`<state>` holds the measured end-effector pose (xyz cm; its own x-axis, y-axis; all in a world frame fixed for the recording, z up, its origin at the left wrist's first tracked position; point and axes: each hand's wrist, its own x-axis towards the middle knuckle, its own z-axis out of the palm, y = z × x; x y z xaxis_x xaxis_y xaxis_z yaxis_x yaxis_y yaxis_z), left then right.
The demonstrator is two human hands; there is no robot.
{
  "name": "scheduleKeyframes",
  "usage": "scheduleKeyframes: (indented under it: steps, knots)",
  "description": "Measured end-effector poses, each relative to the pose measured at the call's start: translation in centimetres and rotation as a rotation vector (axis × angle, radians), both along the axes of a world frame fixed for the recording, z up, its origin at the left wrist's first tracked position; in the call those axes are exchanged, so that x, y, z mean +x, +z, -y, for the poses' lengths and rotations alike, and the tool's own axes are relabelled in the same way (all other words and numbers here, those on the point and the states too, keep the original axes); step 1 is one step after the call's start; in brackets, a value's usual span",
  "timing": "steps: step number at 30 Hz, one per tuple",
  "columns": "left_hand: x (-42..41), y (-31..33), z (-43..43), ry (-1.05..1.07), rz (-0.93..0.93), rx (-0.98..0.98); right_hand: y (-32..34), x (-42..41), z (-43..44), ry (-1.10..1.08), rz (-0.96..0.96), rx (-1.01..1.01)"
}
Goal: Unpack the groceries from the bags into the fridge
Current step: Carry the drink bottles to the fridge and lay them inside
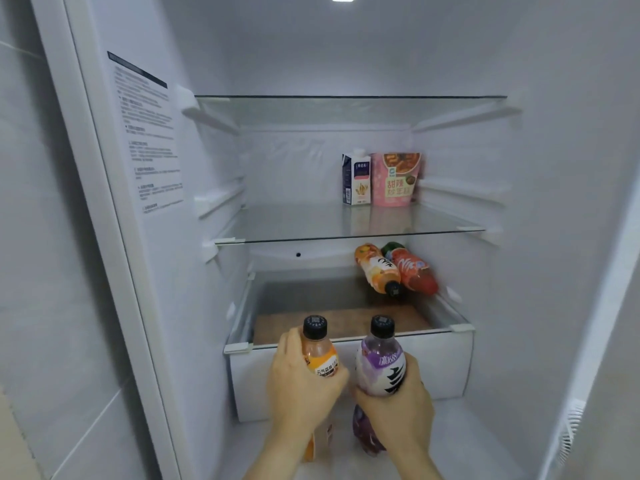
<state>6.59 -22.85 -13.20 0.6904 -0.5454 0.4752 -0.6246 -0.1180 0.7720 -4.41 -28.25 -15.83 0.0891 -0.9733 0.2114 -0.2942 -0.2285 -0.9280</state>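
Observation:
I look into an open fridge. My left hand grips an orange drink bottle with a black cap. Beside it, my right hand grips a purple drink bottle, also black-capped. Both bottles are held upright in front of the lowest glass shelf. On that shelf at the back right lie an orange bottle and a red bottle on their sides. The middle shelf carries a small carton and a pink pouch at the back right.
The top glass shelf shows nothing on it. A white drawer front sits under the lowest shelf, behind the bottles. A printed label is on the left inner wall. The lowest shelf's left and front parts are bare.

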Motion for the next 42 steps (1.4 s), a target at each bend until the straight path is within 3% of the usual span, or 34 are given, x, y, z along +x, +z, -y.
scheduleKeyframes:
  steps: [15,22,32,42]
  knots:
    - [1.9,-1.4,1.3,-0.025,-0.028,0.025,-0.8,2.0,1.4,0.030,-0.124,0.003]
    - [1.8,-1.6,1.6,0.002,0.044,0.032,-1.2,2.3,1.9,-0.009,-0.146,-0.014]
    - [1.6,-1.8,0.8,0.125,0.165,-0.038,-0.7,1.4,1.6,0.007,-0.095,-0.039]
    - [1.7,-1.7,0.2,0.096,0.155,-0.058,1.9,0.2,1.0,0.028,-0.003,-0.147]
